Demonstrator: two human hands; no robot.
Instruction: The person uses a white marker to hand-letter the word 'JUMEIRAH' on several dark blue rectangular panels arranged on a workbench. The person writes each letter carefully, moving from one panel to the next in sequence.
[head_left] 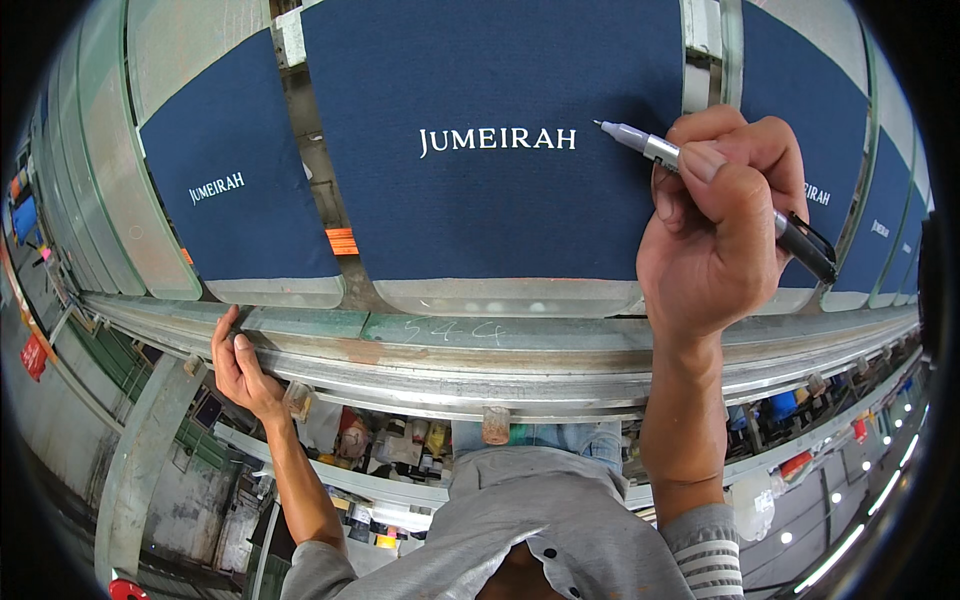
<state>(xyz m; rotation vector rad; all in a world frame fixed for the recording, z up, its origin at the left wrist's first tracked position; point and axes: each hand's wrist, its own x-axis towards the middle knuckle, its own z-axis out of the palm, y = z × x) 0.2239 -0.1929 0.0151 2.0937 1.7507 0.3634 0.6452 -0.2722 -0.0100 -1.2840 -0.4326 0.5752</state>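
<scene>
My right hand point(722, 215) is closed around a pen point(655, 149) with a silver-grey barrel and a black clipped end. The fine tip points left, over or on a navy fabric panel point(480, 215), just right of its white lettering point(498, 140). I cannot tell whether the tip touches the cloth. The panel lies flat on a pale board point(510, 298) whose near edge shows below it. At the left, my left hand point(240, 368) rests on the metal rail point(450, 350) along the near edge, holding nothing, its fingers loosely stretched and apart.
Similar navy panels lie to the left point(240, 230) and right point(810, 90), on boards separated by narrow gaps. An orange striped piece point(341, 241) sits in the left gap. Below the rail, bottles and small containers point(420, 440) crowd a lower shelf. A wooden peg point(496, 425) juts toward me.
</scene>
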